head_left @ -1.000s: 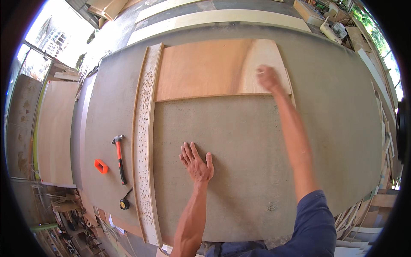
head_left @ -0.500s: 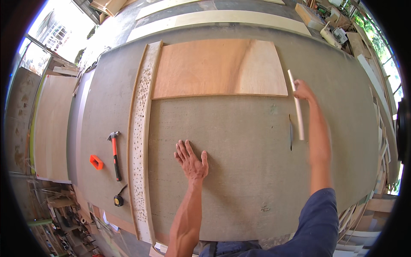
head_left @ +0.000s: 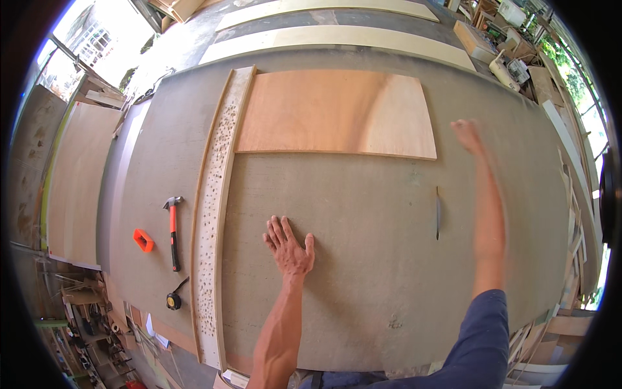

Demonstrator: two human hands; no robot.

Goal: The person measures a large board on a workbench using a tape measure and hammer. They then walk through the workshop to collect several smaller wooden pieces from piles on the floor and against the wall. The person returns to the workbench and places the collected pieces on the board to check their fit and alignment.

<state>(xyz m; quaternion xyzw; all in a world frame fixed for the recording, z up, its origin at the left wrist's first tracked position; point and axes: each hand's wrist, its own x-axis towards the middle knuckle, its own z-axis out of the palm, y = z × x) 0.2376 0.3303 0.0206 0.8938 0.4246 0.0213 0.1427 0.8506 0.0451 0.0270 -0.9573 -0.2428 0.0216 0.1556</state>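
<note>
My left hand (head_left: 291, 249) lies flat on the broad worktable (head_left: 363, 272), palm down, fingers spread, holding nothing. Out over the right side of the table, my right hand (head_left: 468, 135) is smeared by motion, with its fingers looking curled. No stick shows in or beside it, and whether anything is inside cannot be made out. A reddish-brown wooden panel (head_left: 311, 110) lies to the left of that hand. Its left end rests by a long pale board (head_left: 217, 194) dotted with holes. Below the right hand lies a thin dark pen-like tool (head_left: 438, 214).
Left of the dotted board lie a claw hammer (head_left: 173, 230), an orange hollow block (head_left: 143, 240) and a black tape measure (head_left: 173, 300). Long pale planks (head_left: 337, 37) lie beyond the table's far edge. Timber pieces (head_left: 570, 249) crowd the right side.
The pale narrow stick that my right hand held has gone from sight. That hand has shifted slightly right. My left hand stays flat in place, and the whole view has shifted slightly.
</note>
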